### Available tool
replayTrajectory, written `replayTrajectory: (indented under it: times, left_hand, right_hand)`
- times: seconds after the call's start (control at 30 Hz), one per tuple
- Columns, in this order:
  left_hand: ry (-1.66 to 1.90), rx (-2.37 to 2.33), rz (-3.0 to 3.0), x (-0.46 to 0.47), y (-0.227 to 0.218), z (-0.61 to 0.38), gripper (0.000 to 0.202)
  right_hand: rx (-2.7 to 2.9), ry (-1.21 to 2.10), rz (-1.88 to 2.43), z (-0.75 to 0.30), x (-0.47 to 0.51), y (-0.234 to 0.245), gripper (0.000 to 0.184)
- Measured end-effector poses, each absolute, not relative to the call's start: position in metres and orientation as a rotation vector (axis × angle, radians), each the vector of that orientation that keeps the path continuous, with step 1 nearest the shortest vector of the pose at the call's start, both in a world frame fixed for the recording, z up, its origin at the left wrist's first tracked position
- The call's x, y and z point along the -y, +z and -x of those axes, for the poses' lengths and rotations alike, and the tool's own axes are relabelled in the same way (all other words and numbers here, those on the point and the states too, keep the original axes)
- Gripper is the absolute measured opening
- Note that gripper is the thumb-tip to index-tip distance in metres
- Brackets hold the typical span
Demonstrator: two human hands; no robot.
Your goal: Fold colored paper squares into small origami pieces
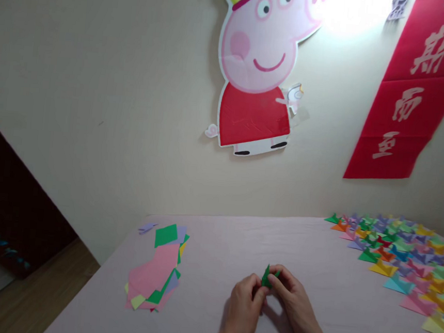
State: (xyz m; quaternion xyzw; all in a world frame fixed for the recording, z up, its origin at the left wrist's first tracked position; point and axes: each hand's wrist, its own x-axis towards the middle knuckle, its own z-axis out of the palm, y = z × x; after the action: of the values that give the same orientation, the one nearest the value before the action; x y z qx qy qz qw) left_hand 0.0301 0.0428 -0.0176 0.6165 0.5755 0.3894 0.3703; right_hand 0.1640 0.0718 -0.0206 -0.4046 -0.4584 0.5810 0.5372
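A small folded piece of green paper (266, 277) is pinched between my two hands, just above the front middle of the table. My left hand (244, 302) has its thumb and curled fingers on the paper's lower left side. From the right, my right hand (292, 295) grips it with thumb and fingertips. One pointed tip of the paper sticks up between the hands, and another shows by the right fingers. The fingers hide much of the paper's lower part.
Loose coloured paper sheets (154, 269) lie in a spread pile on the left of the pale pink table (210, 295). A folded purple piece (147, 228) lies behind them. Many folded paper figures (404, 255) stand in rows at right. A pig cutout (253, 112) and red banner (402, 104) hang on the wall.
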Motion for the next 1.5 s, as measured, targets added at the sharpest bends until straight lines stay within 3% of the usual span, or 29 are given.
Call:
replayTrajectory:
  times: [0.33,0.5,0.87,1.13,1.5]
  left_hand:
    - [1.076,-1.434,-1.714,-0.056,-0.008,-0.025,0.004]
    - [1.189,-1.397,-1.618,-0.062,-0.006,-0.027,0.015]
    - [1.282,-1.389,-1.543,-0.063,-0.01,-0.027,0.013]
    - [1.382,-1.377,-1.531,-0.062,-0.006,-0.026,0.003]
    - [1.404,-1.369,-1.592,-0.064,0.002,-0.024,0.008]
  right_hand:
    - [1.113,1.269,0.993,-0.156,-0.082,-0.021,0.036]
    - [1.092,1.241,1.023,-0.155,-0.085,-0.025,0.037]
    - [1.023,1.29,1.01,-0.157,-0.088,-0.031,0.044]
    - [1.126,1.26,0.95,-0.156,-0.086,-0.029,0.031]
    - [1.269,1.105,0.926,-0.156,-0.088,-0.033,0.027]
